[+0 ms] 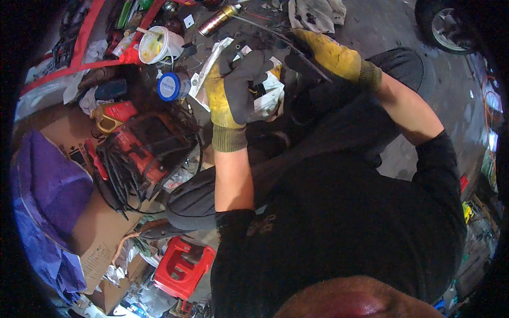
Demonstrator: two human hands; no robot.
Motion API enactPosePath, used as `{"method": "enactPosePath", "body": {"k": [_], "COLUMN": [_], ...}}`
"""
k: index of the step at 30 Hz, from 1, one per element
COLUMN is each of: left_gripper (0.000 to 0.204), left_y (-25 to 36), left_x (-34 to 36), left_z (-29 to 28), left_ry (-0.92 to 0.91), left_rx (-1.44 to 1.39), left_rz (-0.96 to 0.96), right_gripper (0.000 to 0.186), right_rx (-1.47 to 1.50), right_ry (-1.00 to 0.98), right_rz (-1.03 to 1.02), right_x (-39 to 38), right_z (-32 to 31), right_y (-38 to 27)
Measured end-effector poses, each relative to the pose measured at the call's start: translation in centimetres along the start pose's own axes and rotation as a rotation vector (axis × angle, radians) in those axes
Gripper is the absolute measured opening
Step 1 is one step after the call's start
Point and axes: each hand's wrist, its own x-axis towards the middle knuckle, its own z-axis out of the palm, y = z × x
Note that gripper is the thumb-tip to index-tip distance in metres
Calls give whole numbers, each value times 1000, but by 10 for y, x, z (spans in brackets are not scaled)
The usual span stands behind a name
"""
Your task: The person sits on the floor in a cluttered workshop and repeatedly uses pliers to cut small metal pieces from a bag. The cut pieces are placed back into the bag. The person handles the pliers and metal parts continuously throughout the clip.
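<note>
My left hand [231, 87], in a yellow and dark grey work glove, is closed at the upper middle, its fingers curled over something dark and yellow that they mostly hide. Crumpled white paper [271, 95] shows beside the fingers, and a white strip [199, 85] lies along the glove's left side. To the right, my right hand [328, 55] wears a matching glove with its fingers curled in. A thin grey cable-like length [265, 29] runs from the upper left to these fingers, and its end sticks out below them.
Left of my hands stand a blue-lidded tub [169, 87], a white bucket [159, 45] and a spray can [218, 20]. A red machine with black cables [140, 153] sits nearer, beside purple cloth [58, 185] and cardboard [103, 228]. A wheel [448, 29] stands far right; a rag [318, 13] lies ahead.
</note>
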Motion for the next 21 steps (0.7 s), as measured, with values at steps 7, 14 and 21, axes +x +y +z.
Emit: {"method": "enactPosePath", "body": {"k": [7,14,21], "left_gripper": [33,35,38], "left_y": [27,43,25], "left_x": [-3,-6,-18], "left_z": [0,-33,-46], "left_ry": [6,-248,-100], "left_rx": [262,383,293], "left_rz": [-85,-61,-7], "right_gripper": [59,53,49], "right_rx": [-517,-564,-741], "right_ry": [-7,-148,-228], "right_rz": [-157,-298,-364], "right_x": [15,37,29], "right_z": [-43,-81,-104], "right_y": [2,-37,-41]}}
